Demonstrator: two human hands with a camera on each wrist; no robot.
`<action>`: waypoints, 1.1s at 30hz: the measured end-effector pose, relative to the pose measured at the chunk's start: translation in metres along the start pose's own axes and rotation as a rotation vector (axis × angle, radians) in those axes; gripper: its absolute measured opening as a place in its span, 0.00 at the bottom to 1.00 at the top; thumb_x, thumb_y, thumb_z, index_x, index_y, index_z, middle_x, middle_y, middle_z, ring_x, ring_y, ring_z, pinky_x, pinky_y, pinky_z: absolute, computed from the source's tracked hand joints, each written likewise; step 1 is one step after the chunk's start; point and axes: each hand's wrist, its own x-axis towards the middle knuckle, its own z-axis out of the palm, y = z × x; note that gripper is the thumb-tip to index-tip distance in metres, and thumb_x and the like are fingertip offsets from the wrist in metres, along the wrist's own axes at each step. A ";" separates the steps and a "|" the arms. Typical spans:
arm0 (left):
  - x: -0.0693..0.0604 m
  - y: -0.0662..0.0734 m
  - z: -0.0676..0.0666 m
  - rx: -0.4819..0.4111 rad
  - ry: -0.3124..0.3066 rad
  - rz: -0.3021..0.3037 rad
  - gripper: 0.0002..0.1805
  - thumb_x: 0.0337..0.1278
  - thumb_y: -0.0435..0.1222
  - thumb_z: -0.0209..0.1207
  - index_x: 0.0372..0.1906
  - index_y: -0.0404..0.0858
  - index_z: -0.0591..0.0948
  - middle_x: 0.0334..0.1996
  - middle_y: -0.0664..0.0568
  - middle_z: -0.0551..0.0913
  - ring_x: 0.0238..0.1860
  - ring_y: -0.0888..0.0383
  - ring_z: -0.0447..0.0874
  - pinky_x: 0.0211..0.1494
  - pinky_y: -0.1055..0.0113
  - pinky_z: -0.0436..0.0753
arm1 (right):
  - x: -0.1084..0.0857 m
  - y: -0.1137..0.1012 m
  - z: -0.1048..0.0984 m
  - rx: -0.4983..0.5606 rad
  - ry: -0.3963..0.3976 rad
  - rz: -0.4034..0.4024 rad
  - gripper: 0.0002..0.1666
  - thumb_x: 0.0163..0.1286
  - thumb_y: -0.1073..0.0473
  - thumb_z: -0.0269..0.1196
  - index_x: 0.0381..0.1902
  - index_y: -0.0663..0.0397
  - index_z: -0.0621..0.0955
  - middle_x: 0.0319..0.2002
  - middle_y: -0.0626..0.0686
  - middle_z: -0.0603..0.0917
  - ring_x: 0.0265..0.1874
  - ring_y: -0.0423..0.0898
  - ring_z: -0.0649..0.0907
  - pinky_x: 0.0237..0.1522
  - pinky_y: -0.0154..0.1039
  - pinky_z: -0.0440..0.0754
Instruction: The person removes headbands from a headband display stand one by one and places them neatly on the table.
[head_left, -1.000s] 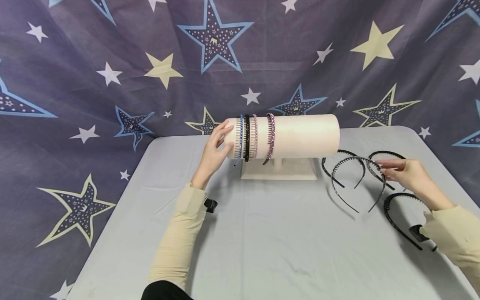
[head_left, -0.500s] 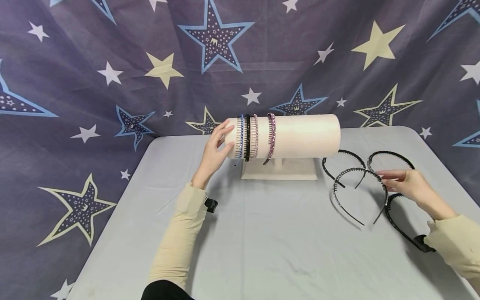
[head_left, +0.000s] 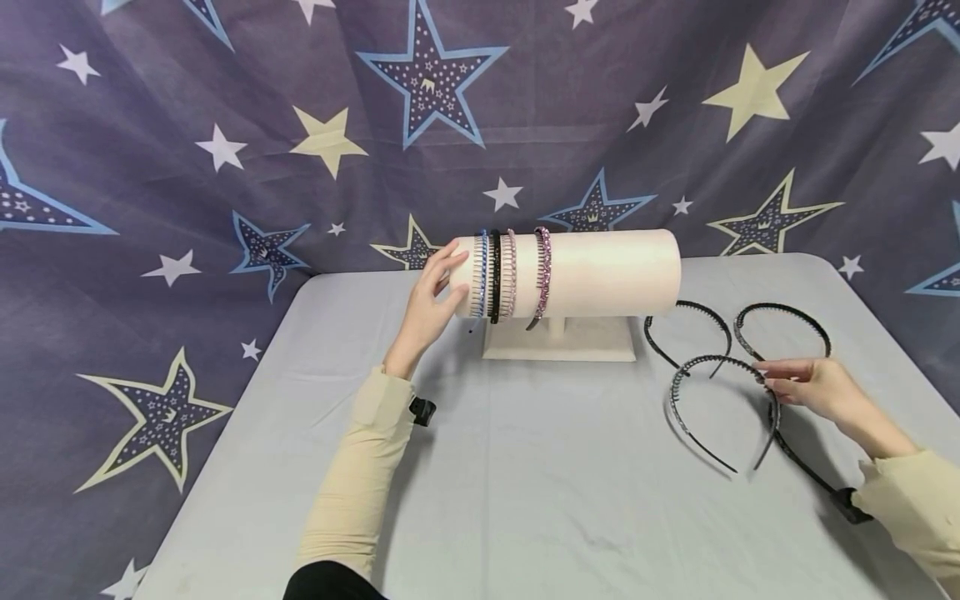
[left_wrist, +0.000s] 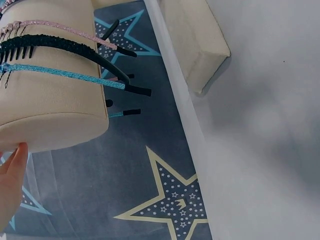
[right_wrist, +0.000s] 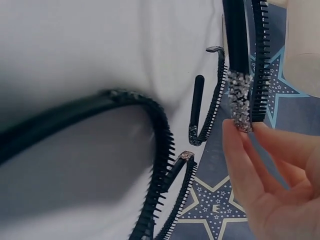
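My right hand [head_left: 817, 387] pinches a black toothed headband [head_left: 674, 402] at its side, holding it upright. A silver glittery section [right_wrist: 240, 100] shows at the fingertips in the right wrist view. My left hand [head_left: 431, 308] rests on the left end of a cream padded cylinder [head_left: 607, 271] on a T-shaped stand. In the left wrist view, a digit [left_wrist: 17, 162] touches its end rim. Around the cylinder sit a blue headband [head_left: 481, 279], a black headband [head_left: 494, 279], a pale pink headband [head_left: 509, 279] and, slightly apart, a pink-purple headband [head_left: 543, 275].
Two black headbands lie at the back right, a left one [head_left: 726, 327] and a right one [head_left: 828, 333]. Another black headband [head_left: 806, 471] lies partly behind the right hand. The stand's base [head_left: 555, 346] is on the grey-covered table [head_left: 525, 483], before a starry curtain [head_left: 465, 183].
My right hand has brought the held headband toward the front of the table, away from the two at the back. The left hand and the cylinder have stayed put.
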 end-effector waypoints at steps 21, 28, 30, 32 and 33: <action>0.000 -0.001 0.000 0.008 0.001 -0.008 0.22 0.50 0.21 0.52 0.54 0.24 0.69 0.62 0.37 0.60 0.61 0.45 0.59 0.62 0.57 0.66 | -0.006 0.007 0.007 -0.070 -0.051 0.022 0.26 0.59 0.72 0.54 0.33 0.26 0.79 0.24 0.37 0.82 0.22 0.30 0.77 0.24 0.26 0.79; 0.001 -0.001 0.000 0.014 -0.002 -0.012 0.22 0.51 0.22 0.52 0.54 0.25 0.69 0.62 0.38 0.60 0.62 0.46 0.60 0.62 0.59 0.66 | -0.006 0.009 0.011 -0.228 -0.039 0.011 0.14 0.58 0.71 0.56 0.43 0.72 0.77 0.31 0.61 0.83 0.25 0.29 0.79 0.27 0.28 0.81; 0.001 -0.002 0.000 0.013 -0.001 -0.018 0.22 0.50 0.22 0.52 0.54 0.25 0.69 0.62 0.38 0.60 0.62 0.46 0.60 0.62 0.59 0.66 | -0.006 0.010 0.013 -0.259 -0.035 0.009 0.16 0.58 0.71 0.55 0.44 0.78 0.74 0.32 0.64 0.82 0.25 0.30 0.78 0.26 0.28 0.81; 0.002 -0.009 0.000 0.004 0.000 -0.021 0.22 0.50 0.22 0.52 0.54 0.26 0.69 0.63 0.39 0.60 0.62 0.47 0.60 0.62 0.59 0.66 | -0.006 0.010 0.014 -0.278 -0.026 0.009 0.17 0.58 0.71 0.56 0.44 0.80 0.74 0.31 0.65 0.82 0.24 0.30 0.78 0.25 0.28 0.81; 0.002 -0.013 0.001 0.002 0.002 -0.023 0.22 0.50 0.23 0.52 0.55 0.27 0.69 0.63 0.40 0.60 0.62 0.47 0.60 0.62 0.60 0.66 | -0.007 0.010 0.014 -0.286 -0.028 0.009 0.17 0.58 0.71 0.56 0.44 0.80 0.74 0.32 0.66 0.82 0.24 0.30 0.78 0.25 0.29 0.81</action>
